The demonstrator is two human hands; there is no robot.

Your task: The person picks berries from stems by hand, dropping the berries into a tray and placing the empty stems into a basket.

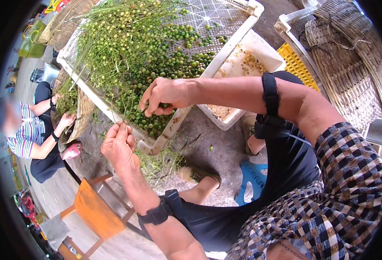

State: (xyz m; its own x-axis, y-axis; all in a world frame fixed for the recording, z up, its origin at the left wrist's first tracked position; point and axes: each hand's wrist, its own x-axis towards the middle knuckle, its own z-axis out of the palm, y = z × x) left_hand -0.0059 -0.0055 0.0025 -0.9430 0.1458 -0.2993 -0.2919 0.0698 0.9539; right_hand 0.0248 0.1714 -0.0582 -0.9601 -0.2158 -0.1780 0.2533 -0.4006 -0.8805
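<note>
My left hand [121,145] is just outside the near corner of a white plastic crate [160,141]. Its thumb and fingertips are pinched together on what looks like a thin stem. Small round green fruits [154,123] fill the crate's near part, under my right hand [168,96]. That hand has its fingers curled in over the fruits, close to the crate wall; what they hold is hidden. A heap of thin green stems [113,52] bearing yellowish-green fruits covers the crate's far left side.
A white tub [225,115] with yellowish bits stands right of the crate. Woven mats [342,56] lie farther right, beside a yellow basket [292,65]. A blue stool [251,180] is near my legs; a wooden chair [96,210] is at lower left. Another person [37,130] handles stems on the left.
</note>
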